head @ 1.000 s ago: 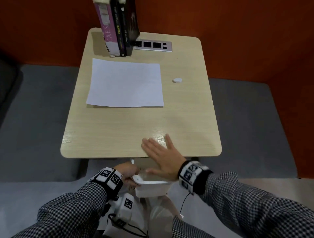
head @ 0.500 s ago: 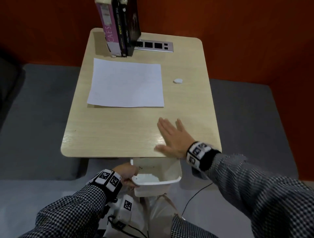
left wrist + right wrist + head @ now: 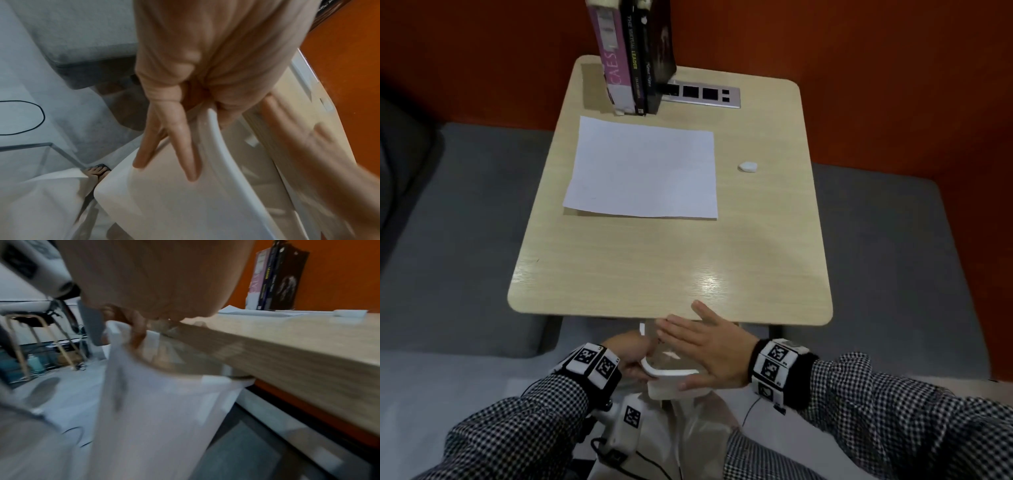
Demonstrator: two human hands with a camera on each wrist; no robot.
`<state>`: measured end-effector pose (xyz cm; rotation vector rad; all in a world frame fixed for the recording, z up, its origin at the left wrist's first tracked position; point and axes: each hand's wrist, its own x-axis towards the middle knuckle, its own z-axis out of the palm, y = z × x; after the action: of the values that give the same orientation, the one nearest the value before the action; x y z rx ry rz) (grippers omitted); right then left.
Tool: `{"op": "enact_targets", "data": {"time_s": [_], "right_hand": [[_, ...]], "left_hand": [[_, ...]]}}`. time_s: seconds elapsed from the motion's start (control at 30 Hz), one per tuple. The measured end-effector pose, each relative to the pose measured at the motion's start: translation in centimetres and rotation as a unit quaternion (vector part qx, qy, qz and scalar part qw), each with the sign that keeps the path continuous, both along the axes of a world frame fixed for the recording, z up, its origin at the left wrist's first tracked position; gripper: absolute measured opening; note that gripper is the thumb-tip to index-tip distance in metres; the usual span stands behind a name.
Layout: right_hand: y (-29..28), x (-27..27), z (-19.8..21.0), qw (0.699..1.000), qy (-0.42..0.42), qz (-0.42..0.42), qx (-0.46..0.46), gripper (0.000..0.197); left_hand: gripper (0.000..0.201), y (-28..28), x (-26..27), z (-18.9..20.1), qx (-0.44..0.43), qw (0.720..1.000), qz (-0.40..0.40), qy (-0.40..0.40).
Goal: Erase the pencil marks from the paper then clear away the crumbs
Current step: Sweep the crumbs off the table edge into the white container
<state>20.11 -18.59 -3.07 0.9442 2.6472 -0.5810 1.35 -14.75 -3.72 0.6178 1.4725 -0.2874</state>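
Looking from the head view, the light wooden table with rounded corners point(image 3: 619, 267) carries a white sheet of paper point(image 3: 642, 171) lying flat on its far left part, and a small white eraser point(image 3: 748, 167) lies to the right of the paper, apart from it. Pencil marks or crumbs are too small to tell here. Behind the paper three books point(image 3: 635, 54) stand upright, and a silver socket strip point(image 3: 702, 93) is set in the table just beside them. Below the near edge of the table, the left hand point(image 3: 628, 356) holds the left rim of a white plastic bin point(image 3: 671, 373), with fingers curled on it. The right hand point(image 3: 709, 349) is flat, fingers straight and together, above the bin opening at the table edge, and holds nothing. Both wrists wear black bands with square markers, and the sleeves are black and white checked. In the left wrist view, the left hand point(image 3: 185, 91) clamps the bin rim point(image 3: 222, 151): two fingers point(image 3: 183, 146) lie straight down the outer wall and the thumb is inside. A blurred part of the right hand point(image 3: 308, 146) shows above the bin. In the right wrist view, everything is blurred; the right hand point(image 3: 156, 275) is close to the table edge point(image 3: 287, 363), over the white bin point(image 3: 164, 418), and the books point(image 3: 277, 279) and paper point(image 3: 257, 313) are seen far on the table.
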Motion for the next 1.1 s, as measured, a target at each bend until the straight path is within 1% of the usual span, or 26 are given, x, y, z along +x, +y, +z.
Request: {"op": "enact_targets", "data": {"time_s": [0.03,0.07,0.1,0.13,0.17,0.2,0.27,0.3,0.33,0.37,0.43,0.47,0.5,0.6,0.63,0.67,0.77,0.8,0.87,0.9,0.93,0.97,1.0,1.03,1.07,1.1], "right_hand": [[1.0,-0.2,0.3,1.000,0.002,-0.012,0.017,0.078],[2.5,-0.3,0.3,0.998,-0.006,-0.056,0.036,0.079],[3.9,-0.1,0.6,0.993,-0.015,-0.112,0.034,0.081],[4.8,0.0,0.5,0.988,-0.028,-0.148,0.027,0.084],[4.9,-0.3,0.4,0.988,-0.036,-0.149,0.022,0.085],[4.2,-0.7,0.2,0.993,-0.032,-0.114,0.024,0.084],[1.8,-1.5,0.1,1.000,-0.009,-0.005,0.021,0.082],[0.9,-1.4,0.1,0.999,0.007,0.028,0.016,0.079],[1.0,-1.0,0.0,0.999,0.019,0.027,0.016,0.077],[1.8,-0.7,0.2,1.000,0.016,-0.003,0.025,0.075],[3.9,-0.1,0.7,0.994,-0.012,-0.102,0.047,0.077],[4.3,0.0,0.8,0.991,-0.029,-0.121,0.041,0.080],[4.1,-0.2,0.7,0.993,-0.032,-0.106,0.034,0.080],[1.4,-1.6,0.7,1.000,0.006,0.003,0.011,0.075],[0.8,-1.8,0.7,1.000,0.024,0.011,0.006,0.074],[0.6,-1.7,0.6,0.999,0.036,-0.007,0.001,0.072],[1.2,-1.4,0.3,0.991,0.031,-0.132,0.007,0.069],[1.1,-1.6,0.3,0.989,0.030,-0.145,0.002,0.069],[-0.4,-2.2,0.4,0.993,0.041,-0.112,0.015,0.065],[-1.6,-2.5,0.6,0.994,0.058,-0.091,0.029,0.061],[-3.0,-2.7,0.9,0.991,0.090,-0.091,0.042,0.056],[-4.7,-2.6,0.9,0.982,0.135,-0.121,0.051,0.051],[-6.4,-2.3,0.5,0.966,0.174,-0.184,0.052,0.046],[-8.2,-1.8,0.0,0.941,0.195,-0.272,0.050,0.043],[-9.8,-1.3,-0.6,0.904,0.198,-0.377,0.043,0.044],[-11.1,-0.7,-1.6,0.855,0.190,-0.482,0.033,0.046]], "left_hand": [[0.019,0.0,-0.2,-0.1,-0.001,1.000,-0.001,0.001],[0.016,0.0,-0.3,-0.1,-0.004,1.000,-0.002,0.006],[0.012,0.0,-0.4,0.1,-0.004,1.000,0.001,0.014],[0.012,-0.1,-0.5,0.2,-0.004,1.000,0.007,0.023],[0.012,-0.2,-0.6,0.2,-0.004,1.000,0.012,0.023],[0.012,-0.2,-0.7,0.2,-0.006,1.000,0.013,0.017],[0.017,-0.4,-1.0,0.2,-0.005,1.000,0.013,0.002],[0.018,-0.5,-1.2,0.0,-0.001,1.000,0.014,-0.005],[0.018,-0.4,-1.4,-0.1,0.000,1.000,0.015,-0.002],[0.017,-0.4,-1.5,-0.2,0.005,1.000,0.015,-0.001],[0.015,-0.3,-1.6,-0.2,0.007,1.000,0.017,0.010],[0.013,-0.3,-1.6,-0.2,0.007,1.000,0.016,0.013],[0.012,-0.3,-1.7,-0.3,0.007,1.000,0.019,0.012],[0.017,-0.4,-1.8,-0.2,0.000,1.000,0.016,-0.005],[0.019,-0.4,-1.9,-0.3,0.001,1.000,0.016,-0.009],[0.019,-0.4,-1.9,-0.2,0.003,1.000,0.014,-0.008],[0.019,-0.5,-2.2,-0.2,0.009,1.000,0.015,0.003],[0.020,-0.6,-2.2,-0.1,0.011,1.000,0.015,0.002],[0.023,-1.0,-2.3,0.1,0.016,1.000,0.009,-0.009],[0.024,-1.3,-2.4,0.0,0.021,1.000,0.009,-0.013],[0.025,-1.5,-2.5,0.1,0.024,1.000,0.012,-0.015],[0.026,-1.8,-2.6,-0.1,0.029,0.999,0.012,-0.013],[0.028,-2.1,-2.7,-0.1,0.034,0.999,0.006,-0.014],[0.030,-2.4,-2.8,-0.5,0.040,0.999,-0.003,-0.016],[0.032,-2.8,-2.9,-0.7,0.045,0.999,-0.015,-0.023],[0.033,-3.0,-3.0,-1.4,0.047,0.998,-0.027,-0.025]]}}
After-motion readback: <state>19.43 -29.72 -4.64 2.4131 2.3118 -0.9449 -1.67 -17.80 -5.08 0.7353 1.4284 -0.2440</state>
